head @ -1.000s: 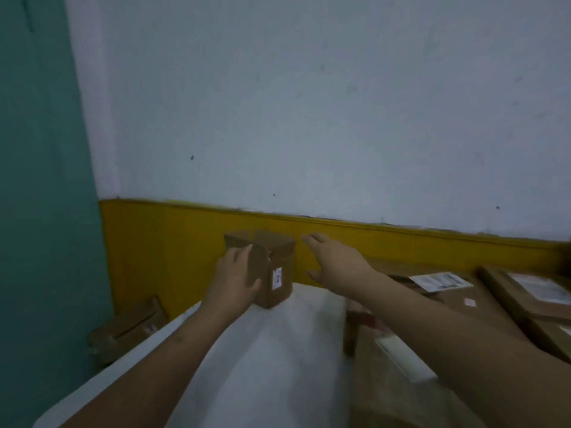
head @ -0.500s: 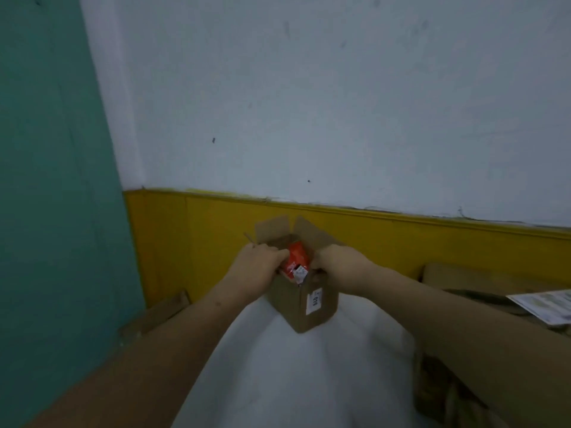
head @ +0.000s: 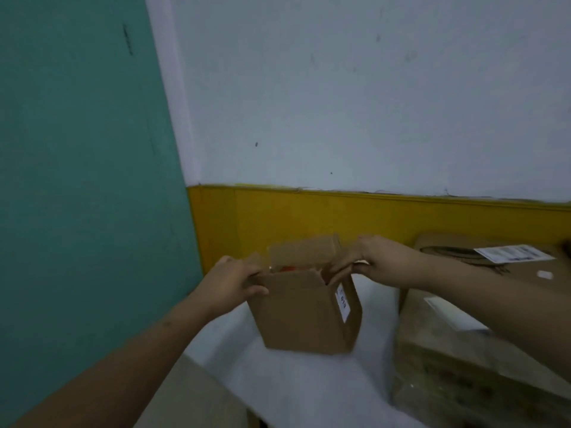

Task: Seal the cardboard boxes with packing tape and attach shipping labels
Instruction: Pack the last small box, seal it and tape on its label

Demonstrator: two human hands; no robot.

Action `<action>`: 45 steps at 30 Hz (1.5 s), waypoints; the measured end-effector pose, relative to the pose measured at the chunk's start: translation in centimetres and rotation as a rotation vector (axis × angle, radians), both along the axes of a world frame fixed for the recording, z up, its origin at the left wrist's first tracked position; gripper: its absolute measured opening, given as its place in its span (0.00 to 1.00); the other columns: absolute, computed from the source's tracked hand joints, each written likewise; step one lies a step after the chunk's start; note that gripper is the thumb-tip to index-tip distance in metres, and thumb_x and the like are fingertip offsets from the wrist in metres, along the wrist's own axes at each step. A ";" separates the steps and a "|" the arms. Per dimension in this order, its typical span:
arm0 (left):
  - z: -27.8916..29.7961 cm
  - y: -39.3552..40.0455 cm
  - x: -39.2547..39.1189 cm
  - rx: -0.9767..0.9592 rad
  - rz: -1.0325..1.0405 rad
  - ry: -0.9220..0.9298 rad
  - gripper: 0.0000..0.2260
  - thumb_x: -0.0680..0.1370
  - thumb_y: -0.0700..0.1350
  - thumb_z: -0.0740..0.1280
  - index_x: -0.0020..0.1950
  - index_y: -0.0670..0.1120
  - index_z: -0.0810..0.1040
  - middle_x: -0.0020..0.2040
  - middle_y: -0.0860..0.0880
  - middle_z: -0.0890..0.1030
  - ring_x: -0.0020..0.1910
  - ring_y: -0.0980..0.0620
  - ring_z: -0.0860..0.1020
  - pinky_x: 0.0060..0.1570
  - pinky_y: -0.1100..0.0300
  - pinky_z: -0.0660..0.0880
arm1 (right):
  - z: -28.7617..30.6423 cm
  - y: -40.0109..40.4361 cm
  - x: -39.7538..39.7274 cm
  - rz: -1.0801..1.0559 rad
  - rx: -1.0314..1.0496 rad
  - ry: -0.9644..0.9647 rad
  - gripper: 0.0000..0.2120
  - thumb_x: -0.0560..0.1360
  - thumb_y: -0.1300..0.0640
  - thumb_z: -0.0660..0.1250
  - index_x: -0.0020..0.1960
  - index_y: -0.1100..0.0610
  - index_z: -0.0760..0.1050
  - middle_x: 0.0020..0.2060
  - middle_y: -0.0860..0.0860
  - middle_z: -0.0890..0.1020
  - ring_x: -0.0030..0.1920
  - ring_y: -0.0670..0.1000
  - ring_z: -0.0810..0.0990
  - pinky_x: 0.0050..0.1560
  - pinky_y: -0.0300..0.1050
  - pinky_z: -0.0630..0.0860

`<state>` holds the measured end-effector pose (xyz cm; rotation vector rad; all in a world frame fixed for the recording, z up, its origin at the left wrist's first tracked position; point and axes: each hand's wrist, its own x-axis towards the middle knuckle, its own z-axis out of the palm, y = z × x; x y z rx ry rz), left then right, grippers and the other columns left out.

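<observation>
Nearest, below and left of the box point(head: 304, 313), a tan cardboard slab point(head: 191, 396) cuts across the lower edge of the scene, and beside it the white bench point(head: 309, 393) spreads out under the box. The box stands upright on that bench, its top still open: the back flap point(head: 304, 251) sticks up, the front flap is tipped forward, and something red point(head: 289, 268) shows just inside the opening. A small white label point(head: 343, 302) sits on the box's right face. The left hand point(head: 236, 281) is clamped on the box's upper left edge, fingers curled over the flap there and thumb pressed to the front face. The right hand point(head: 375, 261) pinches the flap at the box's upper right corner, fingers bent around it. To the right of the box, touching the bench edge, a big carton point(head: 448, 359) lies wrapped in shiny film, and behind it, right of the box and farther back, another carton point(head: 463, 264) carries a shipping sheet point(head: 514, 253) on its top. Beyond the box rises the wall, a yellow band point(head: 370, 217) low down and pale paint point(head: 355, 103) above, with a teal panel point(head: 77, 180) to the box's left.
</observation>
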<state>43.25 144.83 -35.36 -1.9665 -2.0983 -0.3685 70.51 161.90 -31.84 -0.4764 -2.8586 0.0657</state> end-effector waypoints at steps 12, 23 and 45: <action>-0.4 -4.3 10.6 -0.017 -0.095 0.069 0.14 0.80 0.60 0.65 0.56 0.53 0.82 0.48 0.53 0.83 0.45 0.54 0.78 0.35 0.61 0.68 | -2.4 -9.2 0.4 -0.040 0.369 -0.008 0.09 0.79 0.51 0.63 0.56 0.44 0.80 0.55 0.47 0.79 0.60 0.50 0.72 0.45 0.41 0.64; -1.5 -5.8 4.3 -0.007 -0.200 -0.153 0.07 0.79 0.50 0.71 0.56 0.56 0.85 0.50 0.60 0.83 0.49 0.63 0.78 0.46 0.62 0.76 | -4.0 -4.0 2.1 -0.140 0.009 -0.004 0.24 0.78 0.68 0.58 0.65 0.46 0.79 0.57 0.47 0.83 0.59 0.49 0.74 0.56 0.45 0.74; -2.8 -4.5 5.7 0.361 -0.207 0.217 0.18 0.74 0.65 0.67 0.53 0.53 0.83 0.59 0.54 0.79 0.61 0.50 0.72 0.54 0.54 0.73 | -3.1 -6.2 3.3 -0.112 -0.237 -0.028 0.11 0.78 0.53 0.66 0.58 0.47 0.83 0.61 0.43 0.80 0.55 0.39 0.78 0.61 0.39 0.73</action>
